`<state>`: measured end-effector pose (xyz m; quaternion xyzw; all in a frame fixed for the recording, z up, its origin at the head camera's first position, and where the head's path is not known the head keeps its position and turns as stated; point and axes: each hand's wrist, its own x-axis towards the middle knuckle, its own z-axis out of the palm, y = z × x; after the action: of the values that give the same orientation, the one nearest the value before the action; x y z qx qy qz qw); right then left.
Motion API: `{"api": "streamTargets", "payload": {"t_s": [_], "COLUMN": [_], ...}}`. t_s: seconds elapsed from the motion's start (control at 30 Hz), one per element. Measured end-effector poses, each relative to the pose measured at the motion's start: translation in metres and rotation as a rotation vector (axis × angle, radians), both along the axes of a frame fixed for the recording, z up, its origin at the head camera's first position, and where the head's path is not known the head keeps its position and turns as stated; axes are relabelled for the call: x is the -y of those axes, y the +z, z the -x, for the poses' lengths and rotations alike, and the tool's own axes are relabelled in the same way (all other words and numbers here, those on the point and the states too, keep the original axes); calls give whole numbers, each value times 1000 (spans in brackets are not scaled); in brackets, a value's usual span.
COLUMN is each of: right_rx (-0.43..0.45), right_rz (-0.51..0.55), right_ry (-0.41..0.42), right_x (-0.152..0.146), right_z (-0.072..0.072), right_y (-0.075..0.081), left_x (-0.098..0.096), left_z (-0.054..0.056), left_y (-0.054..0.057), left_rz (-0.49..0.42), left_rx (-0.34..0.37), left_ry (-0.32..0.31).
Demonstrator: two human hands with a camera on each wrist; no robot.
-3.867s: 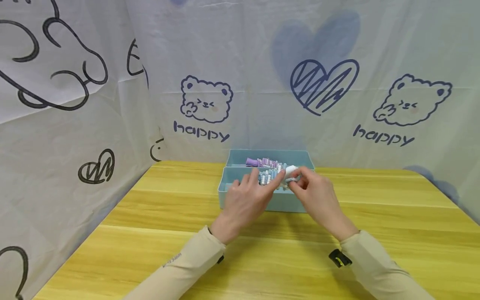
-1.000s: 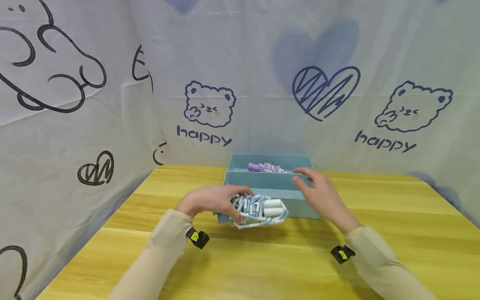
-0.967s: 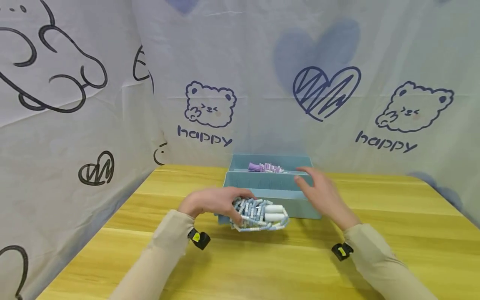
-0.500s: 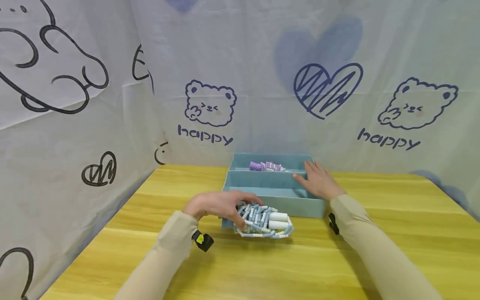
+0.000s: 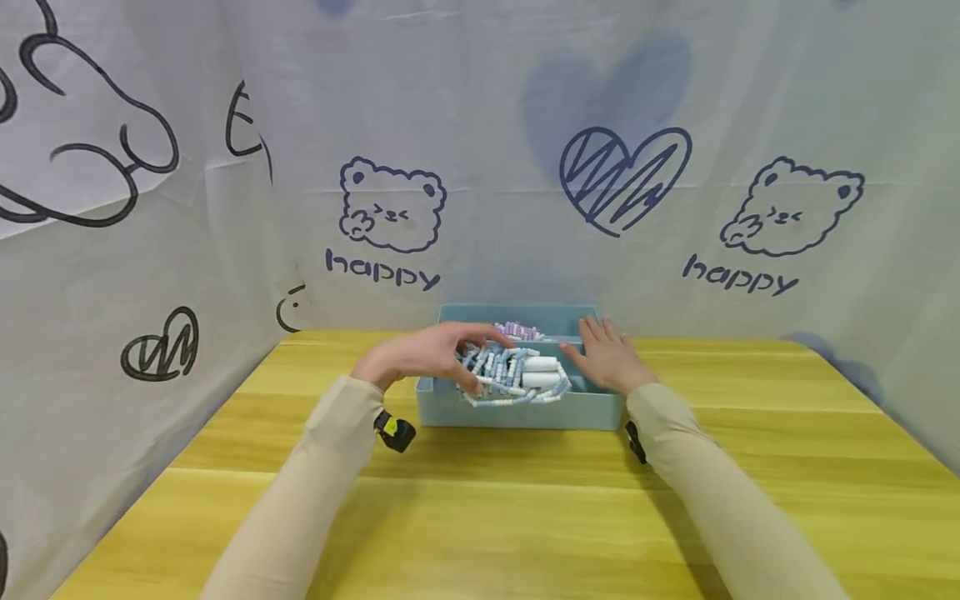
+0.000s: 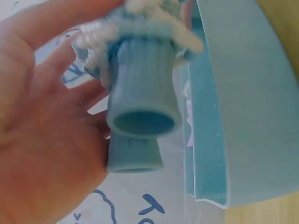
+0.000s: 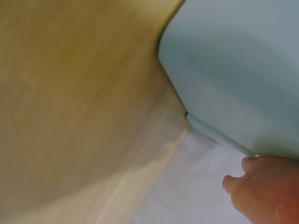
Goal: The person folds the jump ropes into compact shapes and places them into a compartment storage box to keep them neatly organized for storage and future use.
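Observation:
My left hand (image 5: 427, 354) grips a bundled blue-and-white beaded jump rope (image 5: 506, 379) in front of and over the front compartment of a light blue two-part box (image 5: 517, 414). Two white cylinders point right from the bundle. In the left wrist view, the rope's two blue handles (image 6: 145, 79) show hollow ends beside the palm. My right hand (image 5: 611, 358) rests on the right end of the box, fingers extended; the right wrist view shows that hand (image 7: 271, 191) at the box's outer wall (image 7: 229, 70). A purple-and-white beaded rope (image 5: 517, 331) lies in the back compartment, partly hidden by my left hand.
The box stands at the back of a yellow wood-grain table (image 5: 487, 517), close to a white cloth backdrop (image 5: 495, 150) printed with hearts and bears. Another cloth (image 5: 112, 292) hangs along the left side. Black bands are on both wrists.
Both hands worked on the blue-and-white jump rope at the box earlier. My left hand brought it out front, then lifted it back toward the box. The right hand has settled on the box's end.

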<state>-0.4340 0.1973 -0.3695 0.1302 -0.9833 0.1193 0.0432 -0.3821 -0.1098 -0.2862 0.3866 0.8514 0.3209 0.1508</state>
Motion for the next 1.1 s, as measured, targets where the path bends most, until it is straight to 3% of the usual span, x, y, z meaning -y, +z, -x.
{"api": "streamTargets", "payload": {"t_s": [0.2, 0.4, 0.53, 0.7, 0.93, 1.03, 1.1], "right_rx": [-7, -16, -12, -38, -54, -62, -72], "right_rz": [-2, -19, 0, 15, 11, 42, 64], "right_ry": [15, 25, 49, 77, 95, 101, 97], "right_x": [3, 12, 18, 24, 24, 19, 14], "right_z": [3, 9, 10, 12, 14, 12, 9], "right_y": [-3, -6, -7, -6, -7, -9, -11], "left_x": [-15, -27, -31, -32, -24, -22, -22], "left_z": [31, 47, 52, 51, 47, 37, 27], "left_y": [-9, -25, -40, -51, -59, -60, -61], "left_rz": [39, 62, 174, 276, 207, 168, 158], "left_rx": [48, 126, 83, -8, -46, -126, -225], "left_ry": [39, 62, 117, 161, 142, 143, 151]}}
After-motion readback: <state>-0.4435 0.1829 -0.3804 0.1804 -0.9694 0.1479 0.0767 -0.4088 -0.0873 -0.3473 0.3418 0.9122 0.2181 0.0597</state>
